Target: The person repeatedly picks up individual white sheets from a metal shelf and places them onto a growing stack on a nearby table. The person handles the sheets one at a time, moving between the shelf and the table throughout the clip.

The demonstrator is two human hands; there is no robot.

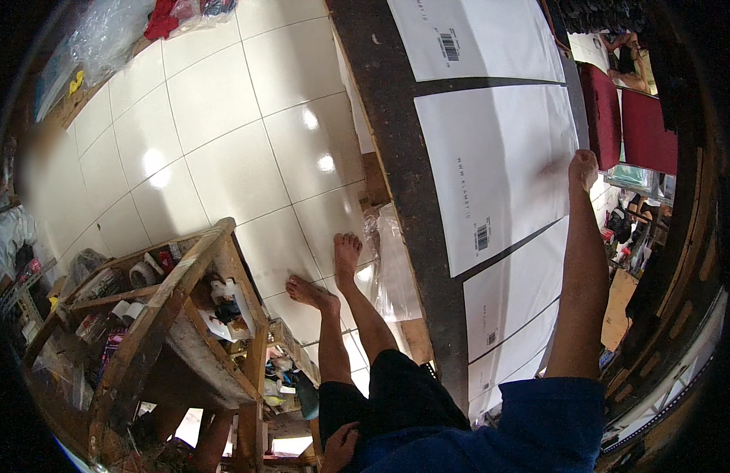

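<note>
My right arm stretches forward over the table, and my right hand (583, 169) is at the right edge of a large white printed sheet (491, 158). That hand looks closed, with its fingertips hidden; whether it grips the sheet's edge does not show. A faint dark smear lies on the sheet beside the hand. My left hand (341, 446) hangs low against the leg of my dark shorts (412, 394), partly cut off by the lower edge. Its visible fingers lie loosely extended, with nothing seen in them. More white sheets (513, 296) lie in a row along the table.
The long dark table (388, 118) runs beside me on the right. Left of my legs stands a worn wooden frame (176, 292) holding rolls of tape and clutter. White floor tiles (215, 110) lie ahead, with clear plastic (105, 39) at the far left. Red padded seats (648, 130) stand beyond the table.
</note>
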